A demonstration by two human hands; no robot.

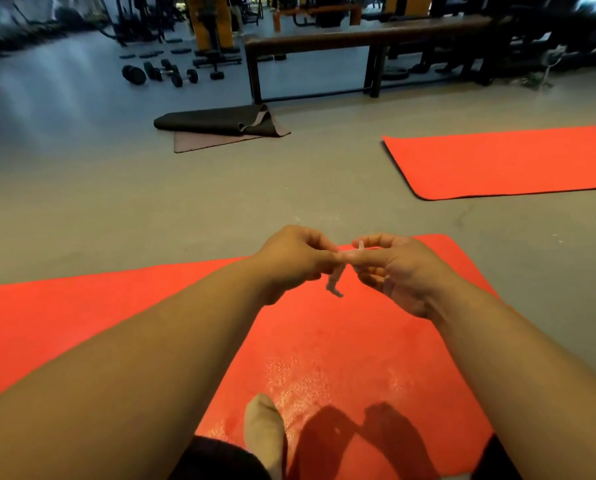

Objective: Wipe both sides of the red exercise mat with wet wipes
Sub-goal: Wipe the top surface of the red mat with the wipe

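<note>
Centre of frame: left hand [289,261] and right hand [397,271], fingertips meeting, both pinch a small pale strip, apparently a twisted wet wipe [336,284], above the red exercise mat [324,341] spread on the floor [116,202] across the lower frame. A second red mat [497,161] lies upper right.

1. The left hand [294,261] and right hand [397,271] meet at the fingertips above the red exercise mat [324,341]. Together they pinch a small, pale, twisted scrap, probably a wet wipe [336,280], whose end dangles between them.
2. A socked foot [263,431] rests on the mat, beside a glistening patch.
3. A second red mat [497,164] lies well apart to the right on the grey floor [116,202].
4. A folded dark mat [220,121] lies before a long bench [358,34], with dumbbells [164,74] beyond.
</note>
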